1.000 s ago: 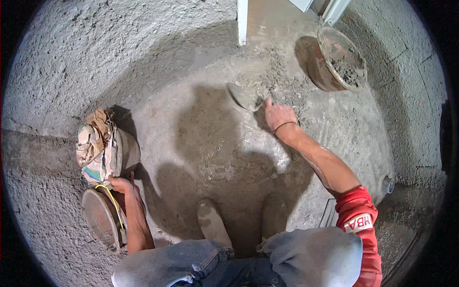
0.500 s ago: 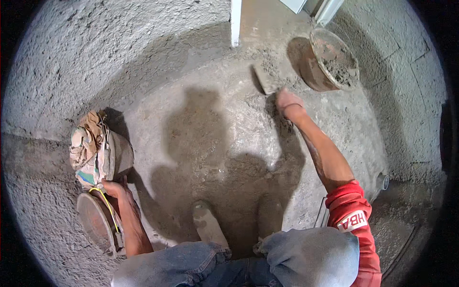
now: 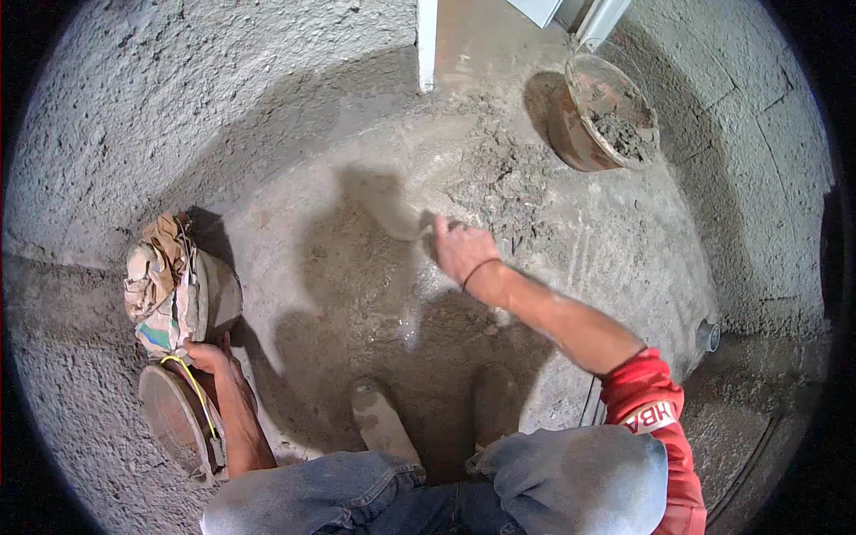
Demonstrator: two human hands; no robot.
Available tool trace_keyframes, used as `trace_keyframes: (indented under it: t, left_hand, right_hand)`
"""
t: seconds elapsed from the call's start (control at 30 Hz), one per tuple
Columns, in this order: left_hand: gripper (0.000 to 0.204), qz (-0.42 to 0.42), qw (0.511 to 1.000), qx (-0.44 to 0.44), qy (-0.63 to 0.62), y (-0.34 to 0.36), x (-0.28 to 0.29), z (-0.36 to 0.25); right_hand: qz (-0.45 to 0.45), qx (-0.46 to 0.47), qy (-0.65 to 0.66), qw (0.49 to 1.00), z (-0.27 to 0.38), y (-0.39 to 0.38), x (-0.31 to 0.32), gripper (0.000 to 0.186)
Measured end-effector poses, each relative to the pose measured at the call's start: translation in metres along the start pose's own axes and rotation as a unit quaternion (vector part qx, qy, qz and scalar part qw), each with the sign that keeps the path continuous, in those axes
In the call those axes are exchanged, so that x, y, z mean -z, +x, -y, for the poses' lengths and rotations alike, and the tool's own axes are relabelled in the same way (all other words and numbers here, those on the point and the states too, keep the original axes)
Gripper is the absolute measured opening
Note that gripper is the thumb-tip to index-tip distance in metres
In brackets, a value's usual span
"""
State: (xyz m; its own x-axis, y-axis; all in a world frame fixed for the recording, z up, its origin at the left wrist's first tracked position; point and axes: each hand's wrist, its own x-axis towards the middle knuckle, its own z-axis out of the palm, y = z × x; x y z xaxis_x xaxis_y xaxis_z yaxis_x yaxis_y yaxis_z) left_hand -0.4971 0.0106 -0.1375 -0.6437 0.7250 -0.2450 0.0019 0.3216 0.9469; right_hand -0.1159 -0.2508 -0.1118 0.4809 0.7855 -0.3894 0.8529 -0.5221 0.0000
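Note:
My right hand is closed round the handle of a trowel. Its pale, mortar-smeared blade lies low over the floor in my shadow, pointing left and away. Just beyond it, loose grey mortar is spread over the wet floor. On the left, my left hand grips the near edge of a bucket, thumb on top, other fingers partly hidden behind. A crumpled paper sack fills that bucket's mouth. Beside my left wrist a second bucket with a yellow handle leans over.
A bucket partly filled with mortar stands tilted at the far right. A white door frame post rises at the back. A pipe end sticks up at the right. Rough plastered walls curve round; my boots stand close in.
My right hand has swung the trowel from near the mortar bucket leftward and closer to me. A mortar patch shows where the blade was. My left hand keeps its grip.

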Motion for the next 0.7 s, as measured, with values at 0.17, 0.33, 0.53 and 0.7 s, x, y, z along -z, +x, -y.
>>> trace_keyframes:
  t: [0.17,0.33,0.53,0.7]
  left_hand:
    - [0.067,0.068,0.997,-0.015,-0.044,0.003,0.01,0.0]
    - [0.069,-0.003,1.0,0.011,-0.024,-0.008,0.0,-0.007]
    - [0.073,-0.07,0.997,-0.029,-0.008,-0.003,0.003,-0.007]
    - [0.074,0.03,0.999,0.016,-0.029,0.006,0.003,-0.003]
  right_hand:
    - [-0.035,-0.147,0.035,0.988,-0.109,0.028,-0.016,0.034]
    - [-0.039,-0.198,0.067,0.977,-0.129,0.032,-0.041,0.044]
    - [0.092,-0.042,0.222,0.97,0.017,-0.014,0.066,0.037]
    - [-0.05,-0.034,-0.016,0.998,0.02,0.075,-0.004,0.037]
